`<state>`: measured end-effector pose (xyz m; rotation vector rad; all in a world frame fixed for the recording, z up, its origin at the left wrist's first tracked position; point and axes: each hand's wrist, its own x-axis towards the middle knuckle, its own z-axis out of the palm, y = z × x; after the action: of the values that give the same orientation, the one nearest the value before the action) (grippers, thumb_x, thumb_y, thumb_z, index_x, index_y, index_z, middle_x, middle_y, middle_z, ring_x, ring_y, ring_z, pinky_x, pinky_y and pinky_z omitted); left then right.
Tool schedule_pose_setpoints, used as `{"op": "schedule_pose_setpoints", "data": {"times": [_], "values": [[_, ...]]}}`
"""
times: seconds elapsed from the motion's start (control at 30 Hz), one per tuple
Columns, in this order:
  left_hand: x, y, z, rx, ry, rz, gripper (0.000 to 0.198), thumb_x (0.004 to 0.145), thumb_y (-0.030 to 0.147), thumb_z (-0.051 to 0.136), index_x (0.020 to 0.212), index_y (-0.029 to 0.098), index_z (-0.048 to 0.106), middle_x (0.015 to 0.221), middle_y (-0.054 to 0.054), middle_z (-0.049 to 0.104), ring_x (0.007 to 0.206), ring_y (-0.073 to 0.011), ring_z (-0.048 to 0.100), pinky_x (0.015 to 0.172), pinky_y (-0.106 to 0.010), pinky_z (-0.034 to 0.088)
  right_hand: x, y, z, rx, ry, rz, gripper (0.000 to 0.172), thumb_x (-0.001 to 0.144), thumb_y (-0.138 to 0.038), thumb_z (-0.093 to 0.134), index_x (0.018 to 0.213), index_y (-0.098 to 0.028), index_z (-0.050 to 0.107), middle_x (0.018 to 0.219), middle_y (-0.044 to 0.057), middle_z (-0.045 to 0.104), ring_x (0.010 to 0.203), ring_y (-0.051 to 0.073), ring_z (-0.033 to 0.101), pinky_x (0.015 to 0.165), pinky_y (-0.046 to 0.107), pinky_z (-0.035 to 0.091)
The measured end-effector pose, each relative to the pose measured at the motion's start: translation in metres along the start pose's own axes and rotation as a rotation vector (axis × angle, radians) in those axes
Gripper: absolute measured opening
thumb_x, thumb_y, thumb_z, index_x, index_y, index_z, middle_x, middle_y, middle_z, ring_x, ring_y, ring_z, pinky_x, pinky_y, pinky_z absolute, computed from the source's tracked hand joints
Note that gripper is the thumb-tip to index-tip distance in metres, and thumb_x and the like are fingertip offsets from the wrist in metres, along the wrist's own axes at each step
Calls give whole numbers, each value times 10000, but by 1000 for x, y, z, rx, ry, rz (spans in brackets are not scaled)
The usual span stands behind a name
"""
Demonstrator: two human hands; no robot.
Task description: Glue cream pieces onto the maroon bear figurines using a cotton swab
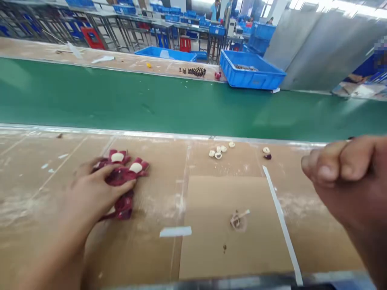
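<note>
A left hand [90, 193] lies flat on limp, light red fabric pieces [123, 177], best pinched at an edge, while the right hand [344, 173] hovers curled, apparently empty

Dark red pieces under your left hand

You had a small heap of dark red pieces [122, 183] on the brown worktop, at about eight o'clock from the frame's centre. They looked like soft, petal-shaped parts in maroon, overlapping one another rather than laid out singly. Two of them at the heap's twelve o'clock end each carried a pale cream oval pad facing up, side by side and just apart. One more maroon piece trailed off toward six o'clock, lying flat on the board. Your left hand [90, 195] lay palm-down over the heap's nine o'clock side, fingers spread across it, hiding part of the pieces.
</note>
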<state>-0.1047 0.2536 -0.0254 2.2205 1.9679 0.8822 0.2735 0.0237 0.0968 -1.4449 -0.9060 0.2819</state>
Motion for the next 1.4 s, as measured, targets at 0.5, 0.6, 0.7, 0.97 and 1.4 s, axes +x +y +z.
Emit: {"op": "schedule_pose_setpoints", "data": {"times": [0.5, 0.6, 0.7, 0.97, 1.4], "values": [[-219, 144, -124, -656, -882, 409, 268, 750, 122, 765, 966, 279, 749, 760, 31, 758, 649, -188, 678, 617, -276, 523, -234, 20, -12, 564, -574, 568, 538, 954, -540, 839, 1402, -288, 680, 1165, 94, 719, 927, 186, 704, 806, 299, 605], [-235, 137, -131, -763, -755, 269, 630, 767, 160, 860, 1350, 341, 702, 896, 9, 779, 782, -216, 699, 674, -288, 518, -239, 15, -11, 662, -528, 617, 410, 957, -513, 841, 1232, -245, 699, 1041, 71, 726, 760, 145, 648, 728, 279, 572], [-253, 128, -122, -1126, -776, 48, 784, 799, 342, 957, 1515, 376, 640, 1354, -80, 744, 1122, -273, 701, 910, -335, 568, -251, 18, -8, 754, -432, 647, 435, 969, -556, 808, 1263, -302, 614, 1178, 51, 703, 928, 161, 677, 810, 274, 574], [-288, 129, -63, -1545, -897, -252, 798, 740, 770, 869, 1422, 383, 728, 1266, -116, 801, 1128, -332, 762, 928, -401, 632, -249, 35, 11, 766, -581, 723, 707, 724, -769, 935, 1034, -240, 584, 1026, 43, 670, 907, 183, 679, 781, 278, 548], [-265, 90, -30, -1824, -970, -714, 780, 697, 622, 981, 1390, 362, 734, 1098, -87, 788, 591, -99, 646, 459, -154, 513, -126, 93, -30, -182, -335, 168, 336, 1042, -549, 697, 1125, -229, 754, 825, 35, 695, 712, 150, 654, 628, 239, 523]]}}
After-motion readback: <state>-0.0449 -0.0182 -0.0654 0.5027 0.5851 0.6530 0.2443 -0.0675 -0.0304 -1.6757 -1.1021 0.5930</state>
